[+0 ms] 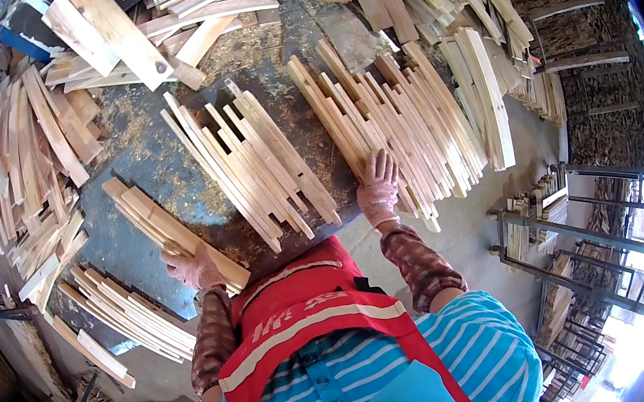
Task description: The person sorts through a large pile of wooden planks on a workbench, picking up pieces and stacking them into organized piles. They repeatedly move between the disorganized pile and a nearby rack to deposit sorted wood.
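My left hand (194, 268), in a pale pinkish work glove, is closed over the near end of a small group of wooden strips (162, 222) on the dark table. Its fingers curl at the strips' left side and are partly hidden. My right hand (378, 184), gloved alike, lies with fingers stretched out on the left edge of a wide row of wooden strips (401, 125). Between my hands lies another row of strips (252, 161), side by side with uneven ends, touched by neither hand.
Sawdust covers parts of the dark tabletop (145, 126). Stacked boards (117, 37) lie along the far side, with more pieces (27, 150) heaped at the left. Curved strips (129, 308) sit at the near left corner. Metal racks (588, 247) stand to the right.
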`<state>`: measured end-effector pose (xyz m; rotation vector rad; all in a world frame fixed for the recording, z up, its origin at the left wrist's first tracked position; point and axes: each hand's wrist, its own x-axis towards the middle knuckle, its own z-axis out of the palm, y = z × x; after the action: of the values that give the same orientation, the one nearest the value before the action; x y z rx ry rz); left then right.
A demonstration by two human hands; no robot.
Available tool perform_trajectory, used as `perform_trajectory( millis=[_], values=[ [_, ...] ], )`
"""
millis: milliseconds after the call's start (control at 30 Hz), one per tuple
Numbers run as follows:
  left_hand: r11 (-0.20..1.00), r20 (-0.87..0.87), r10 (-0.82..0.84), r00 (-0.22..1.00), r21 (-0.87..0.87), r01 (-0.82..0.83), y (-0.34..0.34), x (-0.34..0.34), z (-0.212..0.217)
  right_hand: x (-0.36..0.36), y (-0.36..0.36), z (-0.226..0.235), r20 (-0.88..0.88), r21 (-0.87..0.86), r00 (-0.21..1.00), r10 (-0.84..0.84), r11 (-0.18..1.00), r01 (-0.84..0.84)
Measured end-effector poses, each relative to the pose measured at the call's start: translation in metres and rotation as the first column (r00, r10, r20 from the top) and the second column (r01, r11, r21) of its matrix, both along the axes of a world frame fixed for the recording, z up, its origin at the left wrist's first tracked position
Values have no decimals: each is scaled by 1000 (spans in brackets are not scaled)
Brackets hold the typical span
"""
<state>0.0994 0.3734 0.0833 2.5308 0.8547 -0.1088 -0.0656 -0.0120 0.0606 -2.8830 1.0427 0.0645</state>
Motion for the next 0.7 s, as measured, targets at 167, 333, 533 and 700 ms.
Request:
perform_trajectory(
  millis=[167,333,533,700],
  values=[
    [997,-172,1,985,-81,-16,-20,15,9,22,-4,24,-30,41,999,41,998,-39],
    [983,-29,29,999,-181,-34,6,27,2,16,-15,19,-83,35,995,54,998,-52],
    [978,-169,-2,986,204,37,-11,12,-1,19,-14,21,-121,0,990,70,998,-70],
    [988,-84,-75,994,125,86,4,9,-16,21,-16,24,-174,51,984,50,998,-42]
  ],
)
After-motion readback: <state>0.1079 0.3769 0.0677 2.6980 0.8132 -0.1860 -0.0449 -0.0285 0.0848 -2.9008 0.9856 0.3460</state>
